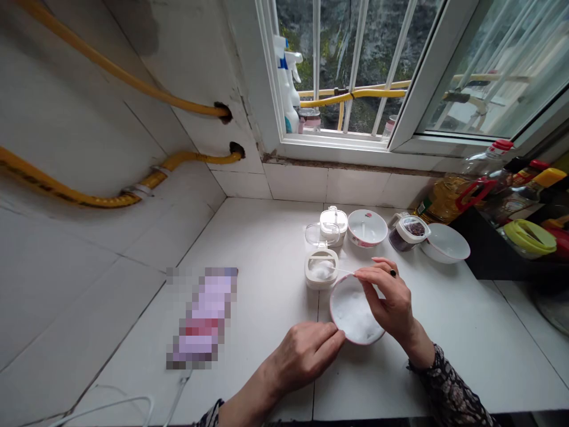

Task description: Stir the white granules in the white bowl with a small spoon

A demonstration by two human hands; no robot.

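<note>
My left hand [306, 350] is closed on the near left rim of a white bowl [336, 330] with a reddish edge. White granules [355, 311] fill much of the bowl. Over the bowl's far right side, my right hand [386, 293] pinches the thin handle of a small white spoon [344, 271]. The spoon's other end reaches into a white seasoning jar [314, 279] that holds similar white granules. That jar's clear lid [320, 235] is flipped up at the back. The bowl's right part is hidden behind my right hand.
Behind stand a closed white jar [333, 224], a flower-marked bowl [372, 230], a jar with dark contents [405, 234] and another white bowl [448, 243]. An oil bottle [448, 190] and several condiments are at right. A blurred phone-like object [207, 314] and white cable [178, 391] lie left.
</note>
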